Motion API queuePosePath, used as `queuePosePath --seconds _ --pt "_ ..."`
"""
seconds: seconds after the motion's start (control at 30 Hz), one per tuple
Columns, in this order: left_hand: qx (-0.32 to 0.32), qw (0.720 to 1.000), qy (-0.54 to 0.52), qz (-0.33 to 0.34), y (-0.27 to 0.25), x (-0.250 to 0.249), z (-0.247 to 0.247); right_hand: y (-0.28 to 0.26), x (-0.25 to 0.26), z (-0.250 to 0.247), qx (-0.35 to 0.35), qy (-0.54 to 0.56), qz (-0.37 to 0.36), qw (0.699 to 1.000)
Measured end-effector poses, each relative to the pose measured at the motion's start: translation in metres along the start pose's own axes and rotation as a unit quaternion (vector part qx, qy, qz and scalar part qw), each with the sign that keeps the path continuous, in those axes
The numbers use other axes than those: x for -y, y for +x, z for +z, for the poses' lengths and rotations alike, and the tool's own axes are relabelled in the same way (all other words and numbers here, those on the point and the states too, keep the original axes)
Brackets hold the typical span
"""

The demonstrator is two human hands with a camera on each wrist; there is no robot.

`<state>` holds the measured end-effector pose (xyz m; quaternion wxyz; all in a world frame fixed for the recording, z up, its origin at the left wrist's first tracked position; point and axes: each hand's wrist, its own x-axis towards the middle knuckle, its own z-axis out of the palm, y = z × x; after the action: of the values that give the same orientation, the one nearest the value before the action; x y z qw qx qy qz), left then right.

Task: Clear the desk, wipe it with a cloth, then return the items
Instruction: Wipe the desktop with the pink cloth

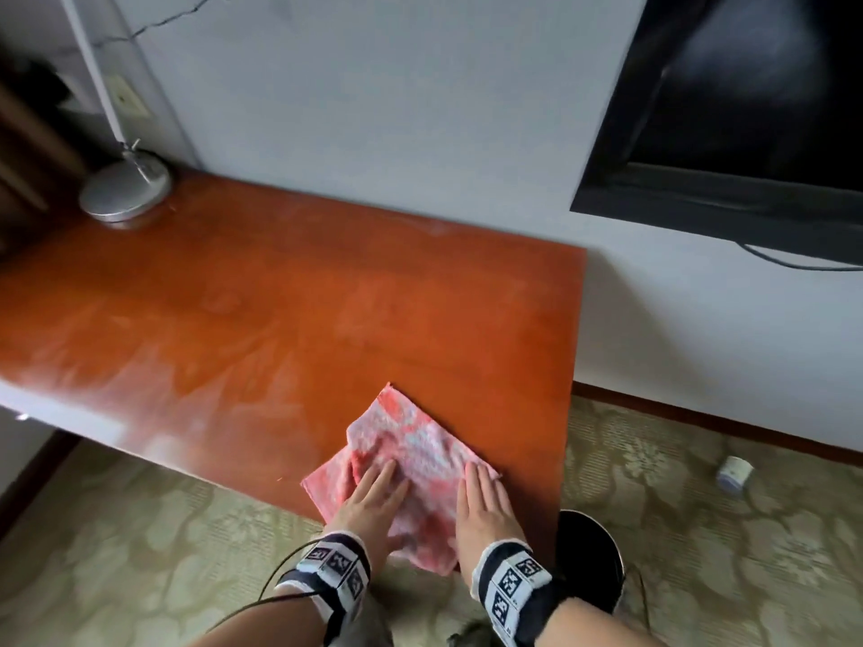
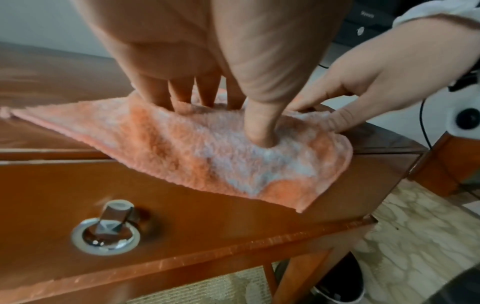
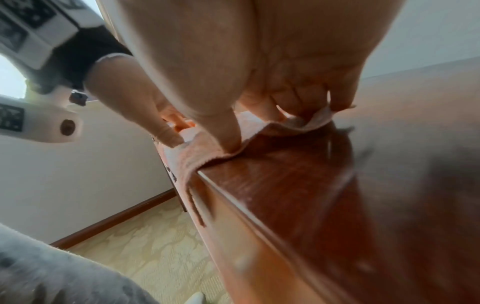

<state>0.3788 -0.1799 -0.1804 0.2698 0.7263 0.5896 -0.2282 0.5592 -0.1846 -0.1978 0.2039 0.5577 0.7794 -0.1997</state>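
Note:
A pink-and-white fluffy cloth [image 1: 420, 448] lies on the near right corner of the orange-brown wooden desk [image 1: 280, 296], with one edge hanging over the front. My left hand [image 1: 373, 497] lies flat on the cloth's left part, fingers straight. My right hand [image 1: 483, 499] presses flat on its right part, close to the desk's right edge. In the left wrist view my left hand [image 2: 207, 96] pushes fingers and thumb down into the cloth [image 2: 207, 160]. In the right wrist view my right hand [image 3: 280, 107] presses on the cloth's [image 3: 197, 152] edge at the desk corner.
A silver lamp base [image 1: 123, 186] stands at the desk's far left corner. A dark TV [image 1: 747, 100] hangs on the wall to the right. A black bin [image 1: 590, 562] sits under the desk's right end, a small white cup [image 1: 734, 473] on the carpet. A metal drawer knob [image 2: 106, 232] is below the cloth.

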Motion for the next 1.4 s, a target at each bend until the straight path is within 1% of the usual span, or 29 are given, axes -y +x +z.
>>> queuePosePath --seconds 0.07,0.1,0.13,0.17,0.2,0.23,0.27,0.3,0.37,0.43,0.5,0.57,0.6,0.67,0.77,0.9,0.97,1.0,1.07,1.13,1.17,1.23,1.3,1.37,1.4 --pt "0.009 1.000 -0.005 0.028 0.012 0.012 -0.011 0.008 0.014 -0.001 0.008 -0.006 0.048 0.999" --pt "0.011 0.999 -0.006 0.042 0.020 0.022 -0.020 0.016 0.021 -0.006 0.003 -0.002 0.070 0.998" --pt "0.011 0.999 -0.008 0.053 0.029 0.034 -0.029 0.028 0.026 -0.010 -0.017 0.008 0.088 0.996" --pt "0.007 0.998 -0.011 0.059 0.037 0.049 -0.038 0.041 0.033 -0.021 -0.005 0.015 0.104 0.994" --pt "0.002 0.998 -0.015 0.059 0.045 0.068 -0.046 0.052 0.042 -0.036 0.025 0.017 0.118 0.993" --pt "-0.005 0.998 -0.019 0.056 0.052 0.090 -0.054 0.067 0.053 -0.047 -0.002 0.003 0.116 0.993" --pt "-0.012 0.998 -0.026 0.050 0.057 0.113 -0.061 0.081 0.065 -0.059 0.006 0.006 0.114 0.993" --pt "-0.020 0.998 -0.034 0.041 0.060 0.138 -0.066 0.098 0.081 -0.065 -0.017 0.008 0.107 0.994" --pt "-0.038 0.999 -0.037 0.011 0.057 0.192 -0.074 0.133 0.118 -0.078 -0.027 0.024 0.080 0.996" --pt "-0.048 0.998 -0.037 -0.027 0.043 0.248 -0.075 0.165 0.168 -0.089 -0.039 0.006 0.045 0.998" --pt "-0.039 0.996 -0.047 -0.064 0.022 0.298 -0.070 0.182 0.225 -0.096 -0.025 -0.002 0.014 1.000" --pt "-0.033 0.994 -0.049 -0.086 0.000 0.334 -0.060 0.190 0.270 -0.095 -0.010 -0.014 0.001 1.000" --pt "-0.031 0.994 -0.046 -0.090 -0.009 0.343 -0.055 0.191 0.285 -0.094 -0.011 -0.010 0.004 1.000" --pt "-0.027 0.995 -0.041 -0.089 -0.019 0.351 -0.047 0.190 0.301 -0.091 -0.020 -0.004 0.015 1.000" --pt "-0.022 0.995 -0.050 -0.086 -0.017 0.343 -0.043 0.179 0.297 -0.086 -0.006 0.010 0.030 0.999" --pt "-0.001 0.998 -0.026 -0.052 -0.016 0.314 -0.044 0.144 0.278 -0.073 -0.006 0.040 0.082 0.996" --pt "0.015 1.000 -0.001 -0.027 -0.016 0.293 -0.044 0.126 0.268 -0.059 -0.050 0.062 0.110 0.991" --pt "0.019 1.000 0.008 -0.015 -0.014 0.282 -0.045 0.120 0.262 -0.052 -0.049 0.079 0.130 0.987" --pt "0.021 1.000 0.018 0.005 -0.007 0.261 -0.044 0.115 0.246 -0.026 -0.086 0.119 0.159 0.976" --pt "0.021 0.999 0.027 0.013 -0.002 0.248 -0.042 0.114 0.238 -0.009 -0.083 0.134 0.174 0.972" --pt "0.023 0.999 0.029 0.016 0.001 0.246 -0.040 0.112 0.241 -0.010 -0.076 0.138 0.187 0.970" --pt "0.024 0.999 0.019 0.028 0.005 0.253 -0.037 0.112 0.253 -0.015 -0.054 0.137 0.212 0.966" --pt "0.014 0.999 0.006 0.032 0.009 0.275 -0.039 0.123 0.274 -0.023 -0.036 0.145 0.219 0.964" --pt "-0.007 1.000 -0.007 0.014 0.011 0.314 -0.048 0.150 0.302 -0.028 -0.061 0.131 0.198 0.969" --pt "-0.021 1.000 -0.008 0.001 0.012 0.338 -0.053 0.167 0.320 -0.033 -0.062 0.128 0.182 0.973"
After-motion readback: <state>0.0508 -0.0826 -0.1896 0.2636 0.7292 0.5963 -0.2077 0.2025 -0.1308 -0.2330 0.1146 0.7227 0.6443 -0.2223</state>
